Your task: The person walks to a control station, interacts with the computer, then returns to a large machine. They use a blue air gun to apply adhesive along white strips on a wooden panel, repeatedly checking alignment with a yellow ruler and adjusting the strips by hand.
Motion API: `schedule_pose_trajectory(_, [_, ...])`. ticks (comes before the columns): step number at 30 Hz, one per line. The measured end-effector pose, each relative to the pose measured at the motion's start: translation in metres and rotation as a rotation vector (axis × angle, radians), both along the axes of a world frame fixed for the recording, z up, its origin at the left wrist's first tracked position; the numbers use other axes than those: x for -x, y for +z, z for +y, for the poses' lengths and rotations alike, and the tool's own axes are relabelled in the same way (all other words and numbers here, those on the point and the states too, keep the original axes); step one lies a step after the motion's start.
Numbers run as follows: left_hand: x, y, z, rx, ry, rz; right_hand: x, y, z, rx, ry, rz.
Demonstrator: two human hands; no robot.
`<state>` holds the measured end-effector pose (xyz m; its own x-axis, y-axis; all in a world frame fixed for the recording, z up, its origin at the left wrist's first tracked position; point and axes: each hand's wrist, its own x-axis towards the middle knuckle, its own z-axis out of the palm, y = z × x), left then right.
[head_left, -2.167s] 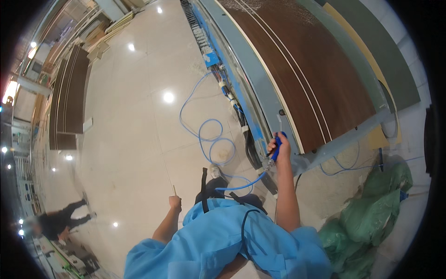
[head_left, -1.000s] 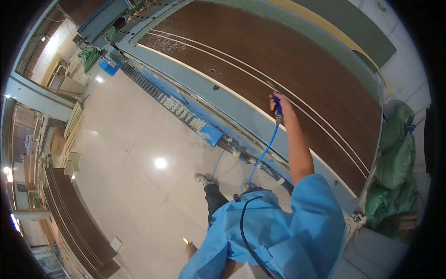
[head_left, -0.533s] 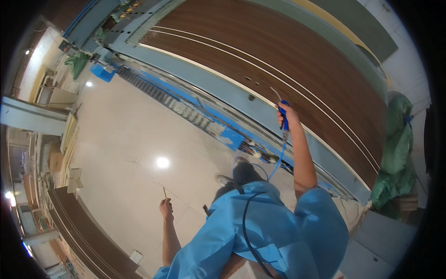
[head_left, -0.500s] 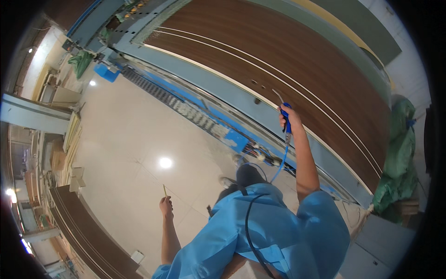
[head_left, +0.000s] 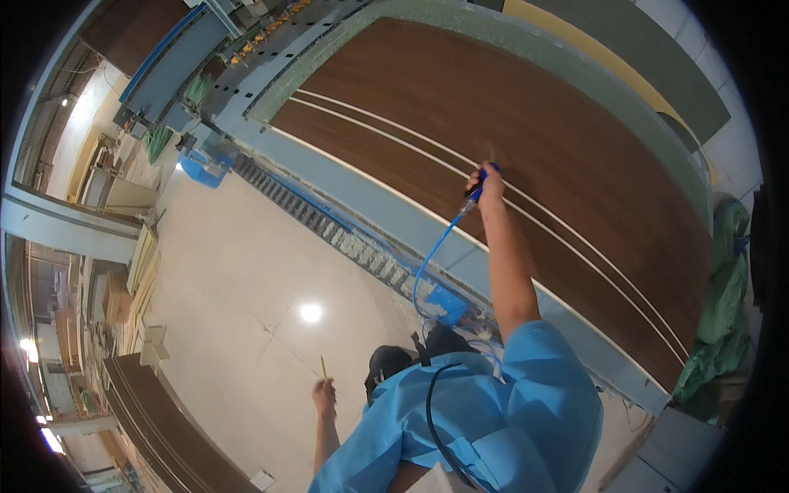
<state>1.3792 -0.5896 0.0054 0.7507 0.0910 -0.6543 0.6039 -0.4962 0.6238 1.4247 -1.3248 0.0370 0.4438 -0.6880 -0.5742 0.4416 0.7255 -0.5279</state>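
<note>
My right hand (head_left: 488, 189) is wrapped round a blue air blow gun (head_left: 477, 194) and holds it over a large brown panel (head_left: 394, 74). The gun's thin nozzle points away from me, beyond two white lines that run along the panel; its tip is blurred. From the gun's handle a blue hose (head_left: 438, 249) curves back toward my waist. Low on the left, out over the floor, my left hand (head_left: 324, 398) is closed on a thin yellowish stick (head_left: 323, 367) that points up. The stick is too small to name exactly.
The panel lies on a blue-grey machine bed (head_left: 362, 177). A dusty cable chain (head_left: 304, 209) runs along its near side to a blue box (head_left: 448, 306). Green sheeting (head_left: 713, 320) hangs at the right end. Brown boards (head_left: 160, 415) stand at lower left.
My right hand has moved the blow gun from the panel's near edge farther over the panel, to the white lines. Small specks near the edge no longer show. My left hand keeps the stick.
</note>
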Motion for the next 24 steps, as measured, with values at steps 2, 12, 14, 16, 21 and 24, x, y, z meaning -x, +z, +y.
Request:
schedule_pose_trajectory(2, [0.015,-0.017,0.025,-0.041,0.111,0.091,-0.012,0.007,-0.048,-0.064,-0.187,-0.1])
schedule_pose_trajectory(12, [-0.049,-0.066,0.091,-0.183,0.297,0.237,-0.175,0.041,-0.08,0.112,0.143,-0.012])
schedule_pose_trajectory(14, [-0.123,-0.076,0.065,-0.108,0.147,0.117,-0.245,0.066,-0.022,0.247,0.452,0.239])
schedule_pose_trajectory(16, [-0.215,-0.084,0.012,-0.117,0.003,-0.037,-0.319,0.098,0.039,0.686,0.792,0.445])
schedule_pose_trajectory(21, [-0.445,-0.066,-0.158,0.073,-0.277,-0.387,-0.508,0.147,0.147,1.832,1.236,0.98])
schedule_pose_trajectory(24, [-0.537,-0.03,-0.268,0.257,-0.345,-0.613,-0.603,0.14,0.179,1.948,1.255,1.145])
